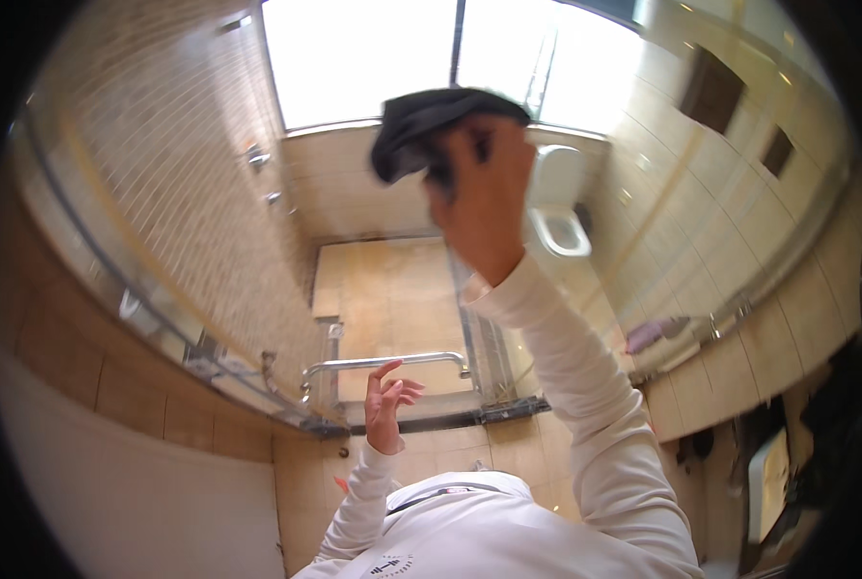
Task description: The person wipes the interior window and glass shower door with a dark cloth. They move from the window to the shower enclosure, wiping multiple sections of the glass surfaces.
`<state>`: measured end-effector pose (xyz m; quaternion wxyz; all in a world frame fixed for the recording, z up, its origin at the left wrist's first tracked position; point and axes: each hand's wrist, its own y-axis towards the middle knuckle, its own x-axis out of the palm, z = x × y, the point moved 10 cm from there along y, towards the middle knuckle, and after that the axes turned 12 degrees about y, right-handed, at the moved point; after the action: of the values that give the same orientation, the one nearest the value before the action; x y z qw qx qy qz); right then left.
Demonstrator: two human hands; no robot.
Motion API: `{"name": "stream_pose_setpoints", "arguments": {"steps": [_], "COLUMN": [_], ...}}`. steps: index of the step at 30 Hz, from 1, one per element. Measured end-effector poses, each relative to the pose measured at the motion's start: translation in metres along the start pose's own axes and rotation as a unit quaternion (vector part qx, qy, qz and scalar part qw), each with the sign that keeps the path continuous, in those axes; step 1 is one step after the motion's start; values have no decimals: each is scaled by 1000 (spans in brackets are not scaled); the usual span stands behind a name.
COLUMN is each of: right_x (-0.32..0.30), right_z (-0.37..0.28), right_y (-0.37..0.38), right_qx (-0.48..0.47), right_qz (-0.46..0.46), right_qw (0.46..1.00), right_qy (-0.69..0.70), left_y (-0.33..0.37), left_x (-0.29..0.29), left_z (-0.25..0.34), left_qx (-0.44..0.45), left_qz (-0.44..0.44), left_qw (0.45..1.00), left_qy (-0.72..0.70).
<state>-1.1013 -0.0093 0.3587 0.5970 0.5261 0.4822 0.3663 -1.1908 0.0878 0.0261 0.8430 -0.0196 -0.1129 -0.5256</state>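
Observation:
My right hand (492, 193) is raised high in front of me, its fingers closed on a dark, bunched cloth (440, 114). Whether the cloth touches the glass pane before me I cannot tell. Lower and to the left, my left hand (386, 410) holds nothing, its fingers loosely bent and apart. It is nearest to a chrome bar handle (392, 363) that runs crosswise in front of me.
Beyond the glass lies a tiled bathroom with a white toilet (561, 230) at the far right. Bright windows (358, 63) fill the far wall. A mauve cloth (651, 333) lies at right, and a dark sill (421, 422) crosses the floor ahead.

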Motion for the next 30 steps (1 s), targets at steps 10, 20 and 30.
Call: {"name": "stream_pose_setpoints", "arguments": {"steps": [10, 20, 30], "right_x": [-230, -107, 151], "right_z": [240, 112, -141], "right_y": [-81, -32, 31], "right_qx": [232, 42, -66], "right_qz": [217, 208, -32], "right_qw": [927, 977, 995], "right_qy": [198, 31, 73], "left_y": [35, -15, -88], "left_x": [113, 5, -148], "left_z": [-28, -36, 3], "left_qx": [-20, -52, -4], "left_qz": [-136, 0, 204], "left_qw": [990, 998, 978], "left_qy": [-19, 28, 39]}}
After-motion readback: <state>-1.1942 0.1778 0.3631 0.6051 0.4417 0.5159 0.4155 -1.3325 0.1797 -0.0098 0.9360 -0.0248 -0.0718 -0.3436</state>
